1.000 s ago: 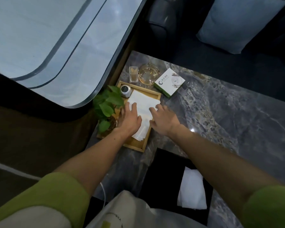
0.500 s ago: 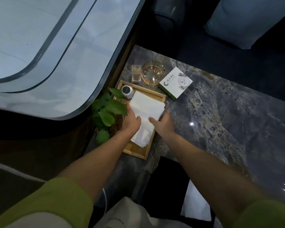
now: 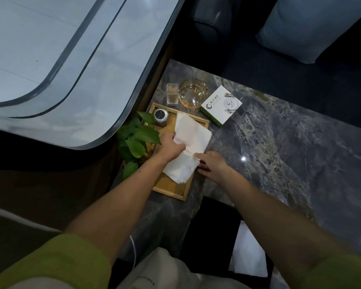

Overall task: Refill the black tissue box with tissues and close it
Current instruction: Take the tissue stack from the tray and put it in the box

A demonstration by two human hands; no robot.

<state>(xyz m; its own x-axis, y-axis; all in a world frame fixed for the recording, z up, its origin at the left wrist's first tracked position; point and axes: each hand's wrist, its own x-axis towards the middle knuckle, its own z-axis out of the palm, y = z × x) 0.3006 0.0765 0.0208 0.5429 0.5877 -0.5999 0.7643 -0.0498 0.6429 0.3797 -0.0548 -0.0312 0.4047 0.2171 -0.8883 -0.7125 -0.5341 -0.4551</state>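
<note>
In the head view, the left hand (image 3: pixel 168 145) pinches the left edge of the tissues (image 3: pixel 187 147), fingers closed on the stack over the tray (image 3: pixel 171 185). The right hand (image 3: pixel 212 165) grips the stack's right edge, thumb on top. The black box (image 3: pixel 214 230) lies open nearer the person, well apart from the stack.

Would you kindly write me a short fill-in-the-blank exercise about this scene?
1. The tissues lie over a wooden ____.
2. The plant stands on the ____ side of the tray.
3. The black box sits ____ the person than the tray.
4. Both hands, left hand and right hand, touch the ____.

Missing words: tray; left; nearer to; tissues
</note>
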